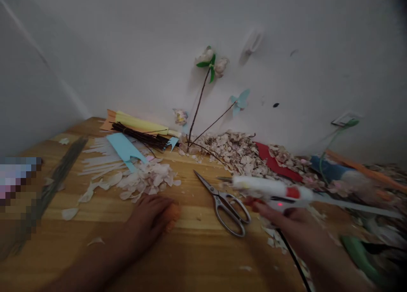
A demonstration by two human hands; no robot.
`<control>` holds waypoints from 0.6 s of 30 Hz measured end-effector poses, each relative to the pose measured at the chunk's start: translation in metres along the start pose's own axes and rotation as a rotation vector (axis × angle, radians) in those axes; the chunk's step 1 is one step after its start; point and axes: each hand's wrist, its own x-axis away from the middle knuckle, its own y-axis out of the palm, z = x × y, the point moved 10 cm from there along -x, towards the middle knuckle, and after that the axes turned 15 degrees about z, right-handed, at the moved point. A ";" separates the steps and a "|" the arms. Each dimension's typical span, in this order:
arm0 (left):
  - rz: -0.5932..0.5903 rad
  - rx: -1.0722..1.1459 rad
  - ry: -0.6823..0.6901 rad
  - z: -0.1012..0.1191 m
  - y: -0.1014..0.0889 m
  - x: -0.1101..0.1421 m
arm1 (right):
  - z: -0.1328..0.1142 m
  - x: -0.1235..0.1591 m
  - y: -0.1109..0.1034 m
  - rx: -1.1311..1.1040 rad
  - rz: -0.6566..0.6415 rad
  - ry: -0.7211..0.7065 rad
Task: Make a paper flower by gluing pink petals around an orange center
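Note:
My right hand (295,224) is wrapped round the handle of a white glue gun (260,187) with a red patch and a small lit red light. Its nozzle points left, above the table. A black cord runs down from it past my wrist. My left hand (148,220) rests low over the table, fingers curled against a small orange piece (172,218), perhaps crepe paper; blur hides its shape. Between the hands lie metal scissors (221,203), tips pointing up and left. A pile of pale petals (149,179) sits just beyond my left hand.
Against the wall lean a twisted-stem flower (200,97) with green leaves and a stem with blue petals (240,101). Dark wire stems (140,136), yellow paper (140,122) and blue paper (124,147) lie back left. A petal heap (235,150) and a red strip (276,162) lie back right.

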 end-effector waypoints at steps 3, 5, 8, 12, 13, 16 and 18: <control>-0.022 0.001 -0.006 0.001 0.001 0.001 | 0.006 0.016 0.039 -0.083 0.025 0.022; -0.017 0.010 -0.033 -0.002 0.002 0.002 | 0.019 0.023 0.055 -0.126 0.067 0.054; 0.010 0.027 -0.079 -0.008 0.003 0.004 | 0.044 0.029 0.076 -0.143 0.051 0.112; 0.040 0.057 -0.093 -0.010 0.002 0.005 | 0.057 0.033 0.090 -0.127 -0.014 0.108; 0.045 0.061 -0.090 -0.009 0.002 0.005 | 0.058 0.034 0.093 -0.127 -0.049 0.109; 0.044 0.059 -0.068 -0.004 -0.001 0.003 | 0.058 0.038 0.098 -0.156 -0.166 0.131; 0.027 0.062 -0.061 -0.001 -0.003 0.001 | 0.058 0.039 0.095 -0.137 -0.204 0.155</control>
